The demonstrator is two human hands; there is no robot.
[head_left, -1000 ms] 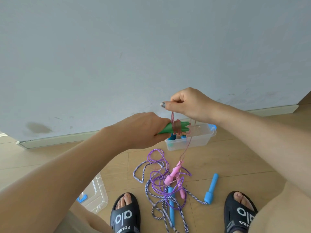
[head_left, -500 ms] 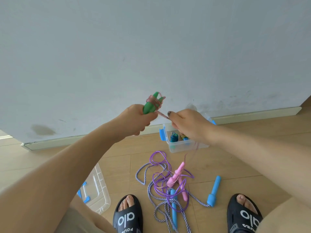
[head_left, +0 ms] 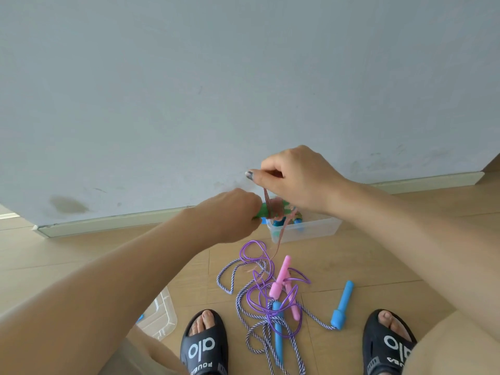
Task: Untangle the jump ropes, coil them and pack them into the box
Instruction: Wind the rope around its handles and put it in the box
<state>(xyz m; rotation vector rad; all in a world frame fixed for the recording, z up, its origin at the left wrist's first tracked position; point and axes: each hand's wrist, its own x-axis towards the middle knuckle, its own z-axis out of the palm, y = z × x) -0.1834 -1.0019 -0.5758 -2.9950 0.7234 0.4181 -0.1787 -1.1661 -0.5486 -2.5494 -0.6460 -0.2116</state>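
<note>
Fingers of the left hand (head_left: 230, 215) are curled round the green handles (head_left: 266, 209), holding them level just above the near-left corner of the clear box (head_left: 319, 228); fingers of the right hand (head_left: 295, 180) pinch the pinkish cord (head_left: 266, 197) and hold it above the handles. Half a second ago the handles pointed upward and the right hand was low and to the right of them, pulling the cord sideways; now the handles lie flat and the right hand has come up over the top, so another turn of cord is probably going on. The hanging tail of cord trails down to the floor by the purple rope (head_left: 257, 266) and looks short, so this rope seems close to fully coiled and nearly ready for the box.

On the floor, the purple rope with its pink handles (head_left: 281, 280) and the striped rope (head_left: 243, 307) with blue handles (head_left: 342, 304) lie tangled together between the person's two sandals, untouched. The box lid (head_left: 159, 318) sits at the near left, partly hidden by the left arm. The wrapped turns on the green handles are blurred, so their number cannot be counted, and the right hand and the cord hide much of what already lies in the box; only some blue shows there.
</note>
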